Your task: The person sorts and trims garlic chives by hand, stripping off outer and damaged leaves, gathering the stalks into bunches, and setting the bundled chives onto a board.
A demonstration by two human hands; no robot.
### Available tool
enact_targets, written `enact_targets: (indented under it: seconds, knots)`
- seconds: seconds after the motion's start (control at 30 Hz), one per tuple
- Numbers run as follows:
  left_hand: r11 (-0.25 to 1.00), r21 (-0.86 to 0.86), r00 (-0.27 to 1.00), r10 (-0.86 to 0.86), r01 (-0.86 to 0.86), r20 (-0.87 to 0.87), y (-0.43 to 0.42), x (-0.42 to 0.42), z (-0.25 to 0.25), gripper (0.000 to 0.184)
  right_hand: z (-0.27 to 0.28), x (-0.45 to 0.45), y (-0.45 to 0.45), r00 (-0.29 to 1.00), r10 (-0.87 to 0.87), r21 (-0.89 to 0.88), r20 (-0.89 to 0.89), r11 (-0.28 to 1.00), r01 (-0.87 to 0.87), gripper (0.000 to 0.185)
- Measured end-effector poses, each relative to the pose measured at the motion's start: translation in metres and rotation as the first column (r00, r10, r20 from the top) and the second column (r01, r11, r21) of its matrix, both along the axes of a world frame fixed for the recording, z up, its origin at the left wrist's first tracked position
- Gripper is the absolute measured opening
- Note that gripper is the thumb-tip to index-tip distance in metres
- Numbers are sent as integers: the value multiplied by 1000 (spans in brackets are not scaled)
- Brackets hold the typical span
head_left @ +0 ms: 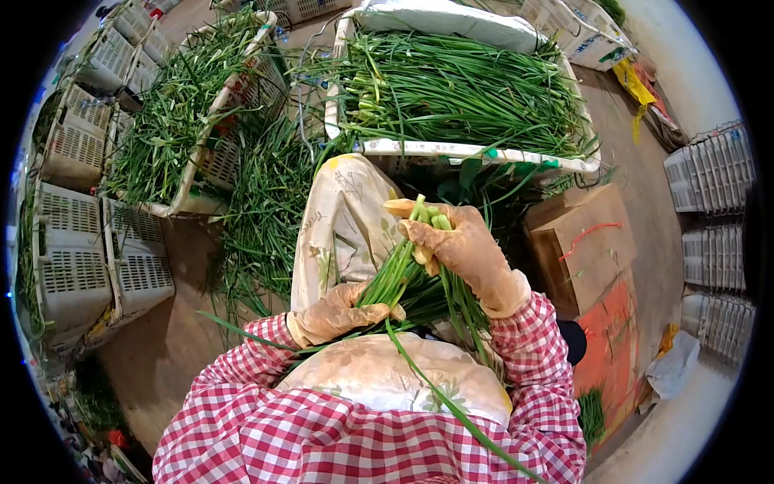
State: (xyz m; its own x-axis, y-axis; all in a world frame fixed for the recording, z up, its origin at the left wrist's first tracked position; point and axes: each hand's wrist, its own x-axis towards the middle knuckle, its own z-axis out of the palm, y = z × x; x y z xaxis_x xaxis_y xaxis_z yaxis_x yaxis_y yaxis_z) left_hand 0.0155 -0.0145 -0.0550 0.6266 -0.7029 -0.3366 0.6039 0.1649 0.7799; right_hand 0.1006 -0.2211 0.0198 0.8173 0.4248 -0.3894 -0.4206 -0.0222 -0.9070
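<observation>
Checkered shirt cloth runs off the bottom edge below your right hand, its fingertips clamped on the pale ends of the green stalks at centre, while your left hand curls round them lower down, partly hidden by leaves. One long leaf is cut off at bottom right of centre; above your knee, a white sheet hides the far rim of the filled crate.

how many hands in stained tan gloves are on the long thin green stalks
2: the left hand low around the stalks, the right hand higher, near their pale ends. Neither is hidden
</observation>
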Motion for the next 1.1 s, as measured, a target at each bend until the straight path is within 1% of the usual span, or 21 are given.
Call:
enact_targets:
  seconds: [0.07,0.1,0.17,0.23,0.27,0.3,0.33,0.37,0.4,0.43,0.47,0.5,0.53,0.57,0.63,0.77,0.8,0.9,0.93,1.0,1.1]
  knots:
    - [993,-120,997,22,-14,69,1,4,-3,59,-4,2,0,999,14,97,48,995,-19,19]
    - [997,-63,995,30,-36,-97,-1,13,6,69,3,2,-2,999,9,100,46,995,-14,19]
    - [891,-378,957,173,-253,-234,-4,13,14,73,38,4,-15,980,-34,-6,198,999,36,29]
    - [938,-260,948,156,-231,-278,-1,17,2,77,79,16,-45,927,-116,-47,358,989,142,28]
    - [968,-142,934,151,-206,-324,-2,18,-9,81,73,30,-75,853,-145,81,501,989,121,31]
    - [982,84,985,170,-171,23,-6,17,-25,83,99,28,-91,862,-202,197,465,973,122,32]
    - [955,265,975,76,-132,210,-10,16,-43,82,124,26,-106,870,-252,310,424,943,122,34]
    - [891,433,923,-45,-135,382,-15,17,-54,82,132,49,-126,831,-221,201,511,970,135,35]
    - [900,415,917,-48,-131,395,-21,16,-47,82,141,72,-145,787,-182,90,589,983,160,35]
    - [865,484,799,-198,-130,568,-27,18,-28,79,134,99,-165,634,-144,-263,760,824,503,35]
    - [828,541,617,-351,-148,705,-34,26,-6,76,131,98,-166,559,-140,-245,817,793,557,34]
    - [660,746,762,-438,-88,477,-46,33,16,71,134,104,-178,590,-261,-76,764,872,483,33]
    - [670,742,783,-448,-25,432,-52,43,6,69,136,109,-190,630,-367,107,685,905,411,32]
    - [675,737,807,-460,47,370,-53,46,-2,68,136,115,-205,626,-352,93,696,908,408,32]
    - [789,568,913,-379,234,151,-57,57,13,67,133,129,-238,641,-526,433,559,844,315,28]
    - [901,416,984,-165,123,68,-7,45,-5,63,126,108,-267,511,-612,421,604,789,447,33]
    - [913,397,989,-131,93,69,6,38,-16,64,123,106,-280,568,-639,520,519,764,383,37]
    - [926,369,996,-87,77,11,54,3,-57,67,111,92,-305,509,-700,513,500,713,477,37]
    - [923,375,996,-92,83,6,53,-3,-56,67,104,94,-306,403,-798,612,448,603,512,35]
    - [954,290,994,52,-76,91,49,-12,-50,60,98,87,-307,418,-829,689,372,548,474,34]
    - [891,395,966,147,-223,213,40,-18,-47,54,94,76,-313,430,-870,791,243,434,432,32]
